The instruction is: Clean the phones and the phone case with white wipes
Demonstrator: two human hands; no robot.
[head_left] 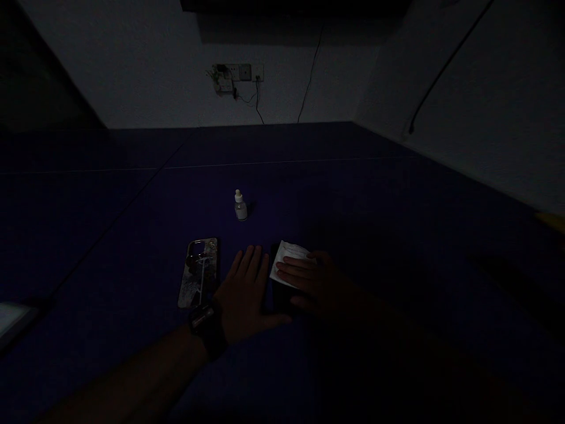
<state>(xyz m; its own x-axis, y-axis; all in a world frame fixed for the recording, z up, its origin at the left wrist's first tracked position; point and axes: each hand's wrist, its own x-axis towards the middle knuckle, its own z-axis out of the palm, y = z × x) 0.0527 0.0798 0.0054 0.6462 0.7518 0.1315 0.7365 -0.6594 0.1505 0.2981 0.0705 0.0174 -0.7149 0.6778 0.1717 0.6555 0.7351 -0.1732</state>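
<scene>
My right hand [311,280] has its fingers laid across a folded white tissue [289,250], holding it down on a dark flat object [282,299] that looks like a phone. Much of that object is hidden by the tissue and hand. Just to its left, my left hand [245,294] lies flat on the dark blue surface, fingers stretched out, thumb pointing toward the object's lower edge. A patterned phone case [198,274] with a camera cutout lies left of that hand. Beyond the hands stands a small white-capped dropper bottle [241,209], upright.
The room is very dark. A bright-screened device [15,321] sits at the left edge. On the far white wall are sockets [238,72] with plugs and hanging cables. Another dark cable [445,70] runs down the right wall. A thin line crosses the blue surface [309,182].
</scene>
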